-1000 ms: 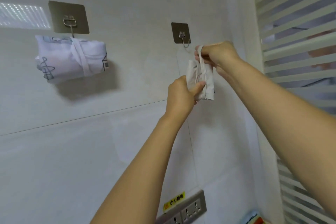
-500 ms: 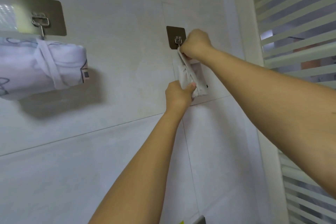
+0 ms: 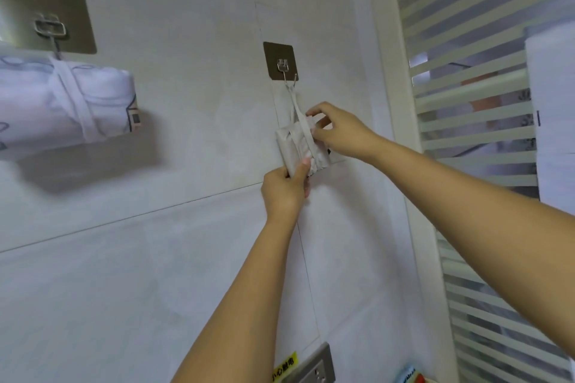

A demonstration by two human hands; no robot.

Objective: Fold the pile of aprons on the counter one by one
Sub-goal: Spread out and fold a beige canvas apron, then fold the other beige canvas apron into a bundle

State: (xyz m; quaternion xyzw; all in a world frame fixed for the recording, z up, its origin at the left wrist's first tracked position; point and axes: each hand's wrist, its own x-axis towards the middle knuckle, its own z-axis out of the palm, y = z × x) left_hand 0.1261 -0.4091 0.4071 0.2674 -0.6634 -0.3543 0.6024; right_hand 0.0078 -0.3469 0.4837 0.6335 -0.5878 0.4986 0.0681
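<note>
Now apron bundle [image 3: 288,146] between the fingers [image 3: 302,167]

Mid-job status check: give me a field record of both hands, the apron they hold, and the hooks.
left hand: grips the lower edge of the grey apron bundle
right hand: pinches its upper right side
strap: looped over the centre hook; bundle sits below
white apron bundle: hangs from the second hook, untouched
wall socket: below the hands

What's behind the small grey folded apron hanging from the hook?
White wall tile surrounds the folded apron, whose strap hangs from the hook. The tile directly behind it is covered.
</note>
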